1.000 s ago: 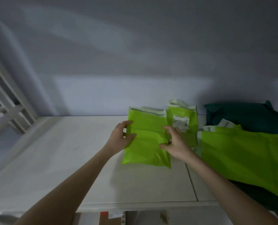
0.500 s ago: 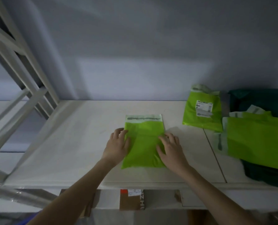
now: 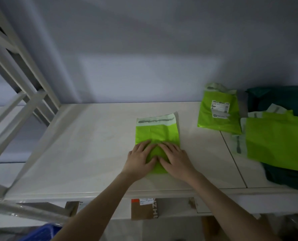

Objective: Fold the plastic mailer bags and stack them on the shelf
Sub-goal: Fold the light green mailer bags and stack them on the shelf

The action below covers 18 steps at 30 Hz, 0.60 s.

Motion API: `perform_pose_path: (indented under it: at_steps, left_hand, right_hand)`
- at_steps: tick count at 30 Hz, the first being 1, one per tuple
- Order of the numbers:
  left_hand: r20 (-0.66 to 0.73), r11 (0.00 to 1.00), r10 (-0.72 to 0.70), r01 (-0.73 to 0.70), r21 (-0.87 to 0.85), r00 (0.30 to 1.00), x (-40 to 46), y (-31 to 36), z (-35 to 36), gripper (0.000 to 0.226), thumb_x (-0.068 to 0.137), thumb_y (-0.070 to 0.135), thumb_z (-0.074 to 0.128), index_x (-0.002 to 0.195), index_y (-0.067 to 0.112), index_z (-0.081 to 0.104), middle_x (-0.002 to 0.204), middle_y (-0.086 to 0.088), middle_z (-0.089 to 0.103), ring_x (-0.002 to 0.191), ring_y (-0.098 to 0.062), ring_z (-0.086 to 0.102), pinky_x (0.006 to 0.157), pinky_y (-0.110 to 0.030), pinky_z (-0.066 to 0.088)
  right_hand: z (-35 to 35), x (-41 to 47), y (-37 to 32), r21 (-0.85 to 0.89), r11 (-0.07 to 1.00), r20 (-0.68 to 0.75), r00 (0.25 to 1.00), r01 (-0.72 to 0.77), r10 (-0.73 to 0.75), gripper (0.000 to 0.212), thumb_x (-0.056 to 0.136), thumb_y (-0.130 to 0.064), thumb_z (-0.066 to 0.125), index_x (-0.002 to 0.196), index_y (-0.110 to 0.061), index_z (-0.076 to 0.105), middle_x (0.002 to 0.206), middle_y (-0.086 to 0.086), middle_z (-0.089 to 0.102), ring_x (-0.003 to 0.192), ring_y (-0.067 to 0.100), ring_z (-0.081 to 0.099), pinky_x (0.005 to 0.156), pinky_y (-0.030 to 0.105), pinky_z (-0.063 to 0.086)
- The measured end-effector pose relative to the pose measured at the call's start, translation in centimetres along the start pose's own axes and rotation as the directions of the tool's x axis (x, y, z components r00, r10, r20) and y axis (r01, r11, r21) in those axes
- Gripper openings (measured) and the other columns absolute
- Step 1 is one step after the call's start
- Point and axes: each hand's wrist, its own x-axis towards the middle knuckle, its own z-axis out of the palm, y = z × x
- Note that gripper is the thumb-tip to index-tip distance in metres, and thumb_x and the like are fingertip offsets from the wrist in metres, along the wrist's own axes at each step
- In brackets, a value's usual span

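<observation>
Pale grey wall is seen behind a white laminate shelf (image 3: 85, 153), on which the work is laid out. Both hands are pressed flat, fingers straight and nothing gripped: the left hand (image 3: 141, 158) and the right hand (image 3: 175, 159) rest side by side on the near half of a lime-green plastic mailer bag (image 3: 157, 133), which lies flat near the shelf's middle with its pale adhesive flap pointed toward the wall. No fold can be made out in it, so the step is judged to be smoothing ahead of a fold. To the right, well apart, a second lime-green mailer with a white shipping label (image 3: 219, 113) is propped near the wall, and a larger lime-green mailer (image 3: 277, 143) is spread over dark green fabric (image 3: 280, 100); both appear unfolded, and no stack is seen, so most of the task is judged to remain. The near edge of the handled bag is covered by the palms, the larger mailer is cut off at the frame's right, the label print is illegible, and brown cardboard boxes (image 3: 144, 210) below the shelf are only partly shown.
</observation>
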Motion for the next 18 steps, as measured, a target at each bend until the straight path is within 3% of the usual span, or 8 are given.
perform_pose_path:
  at_steps: [3,7,10,13,16,18]
  left_hand:
    - [-0.004,0.997,-0.051,0.051,0.061,0.999,0.1,-0.5,-0.2,0.088,0.066,0.074,0.009,0.145,0.039,0.025,0.155,0.013,0.019,0.142,-0.013,0.015,0.112,-0.036,0.016]
    - [-0.004,0.997,-0.064,0.064,0.053,0.998,-0.4,-0.7,0.4,0.093,0.069,0.076,0.006,0.150,0.031,0.009,0.158,0.014,0.005,0.145,-0.007,-0.001,0.117,-0.032,0.003]
    - [0.014,0.997,-0.055,0.055,0.056,0.998,-0.7,-0.8,0.4,0.094,0.069,0.077,0.005,0.150,0.029,0.007,0.158,0.013,0.005,0.145,-0.006,-0.001,0.118,-0.032,0.002]
    - [0.033,0.992,-0.036,0.032,0.118,0.999,-1.1,-0.7,-0.6,0.092,0.068,0.079,0.005,0.148,0.034,0.012,0.156,0.013,0.014,0.144,-0.009,0.011,0.116,-0.035,0.010]
    - [-0.030,0.995,-0.086,0.088,0.054,0.996,0.4,-0.6,-2.0,0.088,0.069,0.076,0.008,0.143,0.033,0.028,0.149,0.010,0.028,0.137,-0.014,0.024,0.109,-0.038,0.020]
    - [-0.081,0.998,-0.068,0.067,-0.019,0.994,2.7,-0.7,-2.5,0.070,0.083,0.067,0.019,0.141,0.029,0.035,0.148,0.009,0.032,0.137,-0.014,0.026,0.109,-0.037,0.020]
  right_hand:
    - [-0.2,0.0,0.4,0.023,0.999,0.006,1.000,-0.025,0.025,0.091,0.067,-0.070,0.005,0.146,-0.030,0.024,0.154,-0.009,0.021,0.140,0.014,0.019,0.108,0.036,0.026]
    - [1.1,-0.8,0.5,-0.002,0.996,-0.007,0.996,-0.088,0.087,0.095,0.071,-0.082,0.004,0.150,-0.029,0.011,0.158,-0.001,0.009,0.145,0.017,0.006,0.114,0.033,0.015]
    - [0.6,-1.3,0.3,-0.040,0.995,0.006,0.996,-0.092,0.093,0.102,0.067,-0.084,-0.003,0.150,-0.026,0.010,0.158,0.004,0.011,0.145,0.019,0.009,0.114,0.035,0.018]
    - [-0.8,-1.8,0.5,-0.028,0.997,0.056,0.995,-0.079,0.080,0.097,0.070,-0.084,0.003,0.148,-0.028,0.016,0.155,0.001,0.021,0.140,0.020,0.019,0.112,0.039,0.024]
    - [-2.0,-0.8,1.3,0.092,0.991,-0.063,0.992,-0.101,0.107,0.061,0.095,-0.057,0.028,0.142,-0.019,0.033,0.144,0.002,0.038,0.132,0.022,0.032,0.106,0.037,0.030]
    - [-2.5,0.8,1.8,0.073,0.995,-0.203,0.976,-0.064,0.077,0.047,0.099,-0.037,0.033,0.138,-0.011,0.041,0.140,0.006,0.044,0.129,0.025,0.037,0.104,0.037,0.032]
